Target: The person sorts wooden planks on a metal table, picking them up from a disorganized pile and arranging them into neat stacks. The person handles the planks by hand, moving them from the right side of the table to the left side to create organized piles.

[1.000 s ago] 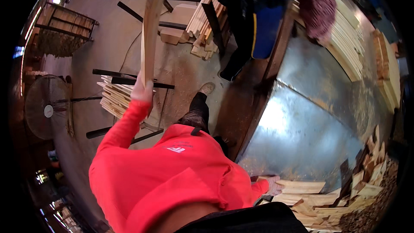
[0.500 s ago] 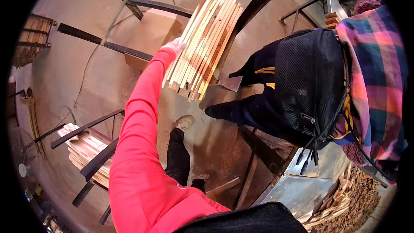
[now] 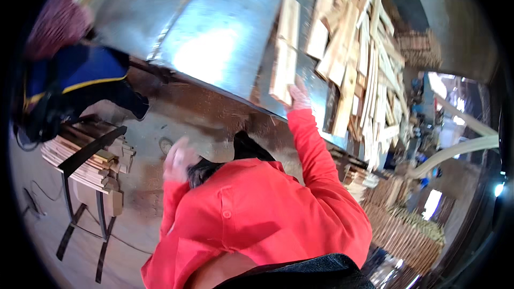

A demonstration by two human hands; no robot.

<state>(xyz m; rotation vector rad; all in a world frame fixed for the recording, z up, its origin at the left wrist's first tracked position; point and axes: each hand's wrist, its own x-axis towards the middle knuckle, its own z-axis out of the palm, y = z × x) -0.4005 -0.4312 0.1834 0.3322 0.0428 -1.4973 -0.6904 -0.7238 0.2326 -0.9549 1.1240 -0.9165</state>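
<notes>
My right hand [image 3: 298, 94] grips the near end of a pale wooden board [image 3: 284, 51], fingers against its right edge. The board lies on or just above the metal tabletop [image 3: 206, 37]; the gap, if any, cannot be made out. A crosswise line partway along leaves unclear whether it is one board or two end to end. My left hand [image 3: 180, 159] is raised off the table's near side, away from any wood. Motion blurs its fingers, and no held thing shows there.
Loose boards [image 3: 364, 59] are heaped on the table's right part. At the left, a dark metal rack [image 3: 91, 150] bears a stack of strips [image 3: 80, 166], and a person in dark blue clothing [image 3: 80, 72] stands beyond it. Several wood stacks [image 3: 401, 230] stand at the lower right.
My view has swung right from the racks and floor to the metal table. My left hand has come away from the strip stack. My right hand, unseen before, now shows at a board.
</notes>
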